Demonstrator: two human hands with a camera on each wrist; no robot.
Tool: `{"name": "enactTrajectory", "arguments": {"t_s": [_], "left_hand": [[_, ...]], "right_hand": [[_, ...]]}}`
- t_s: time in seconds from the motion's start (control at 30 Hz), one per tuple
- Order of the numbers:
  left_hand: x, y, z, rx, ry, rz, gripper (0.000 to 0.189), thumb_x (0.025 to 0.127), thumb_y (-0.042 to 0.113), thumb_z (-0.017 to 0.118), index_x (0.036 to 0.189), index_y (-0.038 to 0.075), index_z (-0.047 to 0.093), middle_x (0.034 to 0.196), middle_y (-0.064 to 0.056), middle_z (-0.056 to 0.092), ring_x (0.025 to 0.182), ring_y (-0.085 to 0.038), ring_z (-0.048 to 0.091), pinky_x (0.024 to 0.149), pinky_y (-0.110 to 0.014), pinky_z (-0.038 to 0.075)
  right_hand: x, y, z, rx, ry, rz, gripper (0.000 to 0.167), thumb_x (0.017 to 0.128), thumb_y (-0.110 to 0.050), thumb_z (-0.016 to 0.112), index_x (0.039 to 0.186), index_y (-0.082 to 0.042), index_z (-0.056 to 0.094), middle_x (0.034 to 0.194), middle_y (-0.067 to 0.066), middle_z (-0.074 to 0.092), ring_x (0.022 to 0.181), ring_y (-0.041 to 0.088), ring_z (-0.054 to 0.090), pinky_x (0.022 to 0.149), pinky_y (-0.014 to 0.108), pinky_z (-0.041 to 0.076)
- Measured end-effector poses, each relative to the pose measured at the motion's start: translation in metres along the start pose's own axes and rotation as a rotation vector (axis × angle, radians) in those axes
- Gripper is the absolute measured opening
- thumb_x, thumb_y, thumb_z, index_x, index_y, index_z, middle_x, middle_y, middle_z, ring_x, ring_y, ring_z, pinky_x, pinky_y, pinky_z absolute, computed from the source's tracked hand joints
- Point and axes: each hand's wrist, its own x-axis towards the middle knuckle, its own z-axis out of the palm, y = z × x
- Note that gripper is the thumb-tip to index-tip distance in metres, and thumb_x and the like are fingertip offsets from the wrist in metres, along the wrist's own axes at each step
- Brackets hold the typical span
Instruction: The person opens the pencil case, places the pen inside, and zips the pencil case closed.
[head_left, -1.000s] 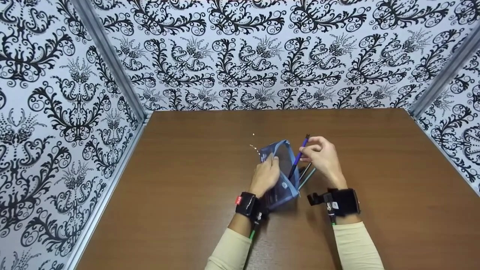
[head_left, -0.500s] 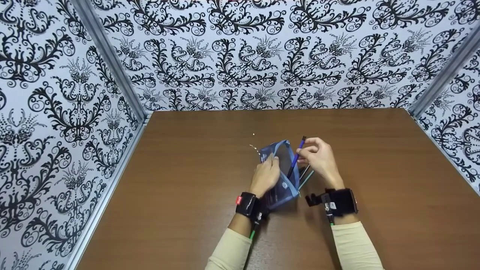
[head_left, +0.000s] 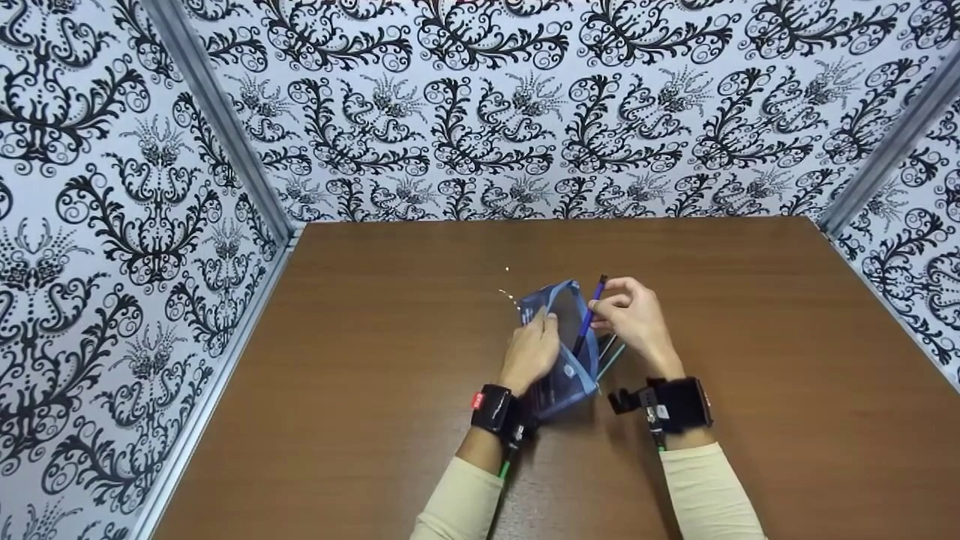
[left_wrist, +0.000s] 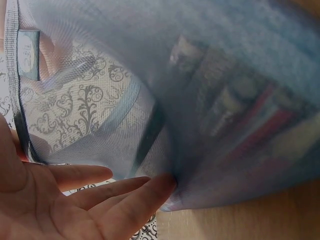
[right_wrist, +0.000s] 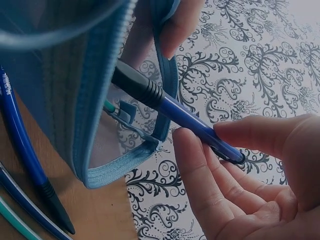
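I logged: one pen (right_wrist: 182, 115), blue barrel, black ribbed grip, pinched in right hand (head_left: 636, 321); one pouch (head_left: 564, 385), translucent blue mesh, zip-edged mouth agape, gripped by left hand (head_left: 531, 351).

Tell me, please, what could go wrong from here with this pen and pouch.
The right hand pinches the blue pen toward its outer end, so it could tilt and snag on the zipper edge. The left hand holds the pouch; if that loosens, the pouch might sag closed. The second pen, beside the pouch, could get nudged.
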Motion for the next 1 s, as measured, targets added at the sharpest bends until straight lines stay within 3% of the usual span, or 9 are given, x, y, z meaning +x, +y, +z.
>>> {"name": "enactTrajectory", "arguments": {"t_s": [0.27, 0.5, 1.0], "left_hand": [[-0.0009, -0.0002, 0.0002, 0.003, -0.001, 0.004, 0.057, 0.105, 0.038, 0.028, 0.149, 0.006, 0.044, 0.148, -0.012, 0.050, 0.134, -0.036, 0.048, 0.114, -0.047, 0.035], [0.0000, 0.0006, 0.0006, 0.027, 0.013, 0.001, 0.056, 0.105, 0.038, 0.029, 0.148, 0.007, 0.046, 0.143, -0.015, 0.054, 0.130, -0.037, 0.053, 0.110, -0.047, 0.040], [-0.0010, 0.0014, 0.0003, 0.025, 0.013, 0.004, 0.055, 0.105, 0.038, 0.029, 0.149, 0.007, 0.046, 0.143, -0.016, 0.054, 0.129, -0.038, 0.053, 0.110, -0.047, 0.041]], "right_hand": [[0.0007, 0.0029, 0.0016, -0.019, -0.017, -0.004, 0.039, 0.088, 0.004, 0.065, 0.121, 0.014, 0.048, 0.087, 0.020, 0.071, 0.063, 0.016, 0.070, 0.064, 0.029, 0.061], [0.0003, 0.0037, 0.0044, -0.024, -0.022, -0.009, 0.037, 0.088, 0.003, 0.065, 0.120, 0.013, 0.049, 0.082, 0.017, 0.071, 0.063, 0.019, 0.071, 0.068, 0.038, 0.061], [0.0005, 0.0051, 0.0062, -0.043, -0.043, 0.016, 0.039, 0.089, 0.003, 0.064, 0.122, 0.013, 0.047, 0.084, 0.017, 0.072, 0.063, 0.020, 0.071, 0.070, 0.039, 0.061]]}}
